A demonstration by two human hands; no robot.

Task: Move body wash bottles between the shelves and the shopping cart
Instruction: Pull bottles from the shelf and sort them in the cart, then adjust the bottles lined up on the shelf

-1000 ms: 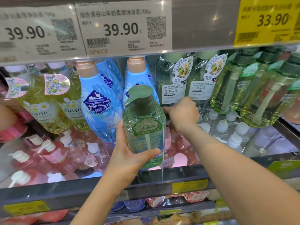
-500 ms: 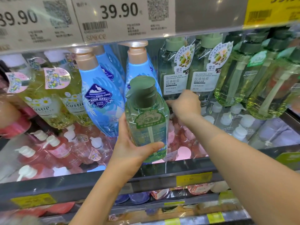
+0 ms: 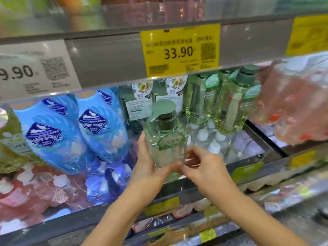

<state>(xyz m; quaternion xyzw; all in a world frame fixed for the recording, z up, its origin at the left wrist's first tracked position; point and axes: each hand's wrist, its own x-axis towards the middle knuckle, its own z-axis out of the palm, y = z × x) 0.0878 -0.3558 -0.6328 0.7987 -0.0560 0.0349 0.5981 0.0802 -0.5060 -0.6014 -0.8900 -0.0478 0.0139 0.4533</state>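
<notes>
Head view: green pump bottle [image 3: 166, 139] upright before the shelf [image 3: 177, 187].
Left hand [image 3: 150, 166]: wrapped round its lower half.
Right hand [image 3: 204, 166]: fingers curled, touching its base.

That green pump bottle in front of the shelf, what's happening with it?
A person is holding the green pump bottle upright in front of the body wash shelf. The left hand grips its lower side, and the right hand is at its base, fingers curled. More green bottles stand behind, blue bottles to the left.
</notes>
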